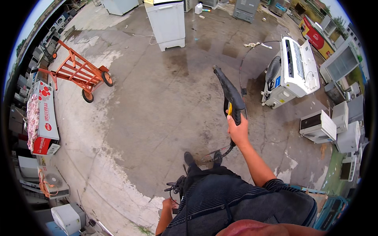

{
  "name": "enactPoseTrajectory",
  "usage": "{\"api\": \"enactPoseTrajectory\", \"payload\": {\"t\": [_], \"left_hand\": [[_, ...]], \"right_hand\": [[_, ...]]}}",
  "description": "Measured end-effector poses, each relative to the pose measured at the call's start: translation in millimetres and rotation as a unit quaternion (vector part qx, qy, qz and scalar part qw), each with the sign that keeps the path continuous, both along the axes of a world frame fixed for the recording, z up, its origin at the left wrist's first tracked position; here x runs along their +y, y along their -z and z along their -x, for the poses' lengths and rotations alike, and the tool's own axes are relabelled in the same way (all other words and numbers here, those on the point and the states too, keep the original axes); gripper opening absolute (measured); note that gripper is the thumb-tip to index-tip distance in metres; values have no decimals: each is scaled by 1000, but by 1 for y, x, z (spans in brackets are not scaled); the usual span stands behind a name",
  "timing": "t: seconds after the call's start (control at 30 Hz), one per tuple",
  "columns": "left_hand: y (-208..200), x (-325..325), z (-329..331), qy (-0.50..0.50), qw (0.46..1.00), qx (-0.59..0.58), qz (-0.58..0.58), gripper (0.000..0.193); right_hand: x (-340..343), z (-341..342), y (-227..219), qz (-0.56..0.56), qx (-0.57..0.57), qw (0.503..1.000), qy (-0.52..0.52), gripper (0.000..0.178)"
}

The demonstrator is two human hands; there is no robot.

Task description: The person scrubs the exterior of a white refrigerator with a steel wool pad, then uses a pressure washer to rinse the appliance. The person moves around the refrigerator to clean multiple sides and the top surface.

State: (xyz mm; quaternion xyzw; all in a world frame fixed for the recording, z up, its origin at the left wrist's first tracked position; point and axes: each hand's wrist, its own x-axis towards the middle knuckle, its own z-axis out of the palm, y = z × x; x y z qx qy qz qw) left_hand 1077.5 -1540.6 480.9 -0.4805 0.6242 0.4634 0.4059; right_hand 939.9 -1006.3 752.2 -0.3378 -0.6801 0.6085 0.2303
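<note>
Your right hand (238,130) grips a black spray gun (232,92), left of the white air conditioner (298,84); whether your near left hand (168,204) holds anything, I can't tell.

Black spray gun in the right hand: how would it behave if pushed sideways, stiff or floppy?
The black spray gun is probably stiff: its long body juts out unsupported. It may feel nose-heavy, since the right hand holds only the rear end. The dark hose looks flexible, curving near the shoes, so it might drag.

1 head fisheye | faces down | right hand (238,131) near, yard (169,114) beyond
</note>
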Motion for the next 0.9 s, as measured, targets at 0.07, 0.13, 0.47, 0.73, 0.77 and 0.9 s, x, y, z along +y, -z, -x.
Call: {"api": "enactPoseTrajectory", "payload": {"t": [0.07, 0.13, 0.47, 0.73, 0.77, 0.9], "left_hand": [[-4, 14, 24, 9, 1000, 10, -10, 25], [-9, 20, 42, 22, 999, 33, -23, 25], [-4, 20, 106, 54, 992, 109, -42, 29], [12, 13, 92, 49, 995, 85, -28, 21], [17, 12, 87, 51, 996, 68, -36, 23], [36, -1, 72, 68, 995, 71, -16, 27]], "right_hand": [[-3, 1, -7, 18, -7, 1000, -1, 21], [3, -4, 16, -35, -13, 999, 22, 22], [-8, -1, -7, -32, 20, 999, 11, 20], [-11, 0, 2, -66, 7, 997, 38, 17], [-11, -1, -2, -50, 8, 998, 28, 17], [-9, 10, -9, -24, -6, 1000, -6, 16]]}}
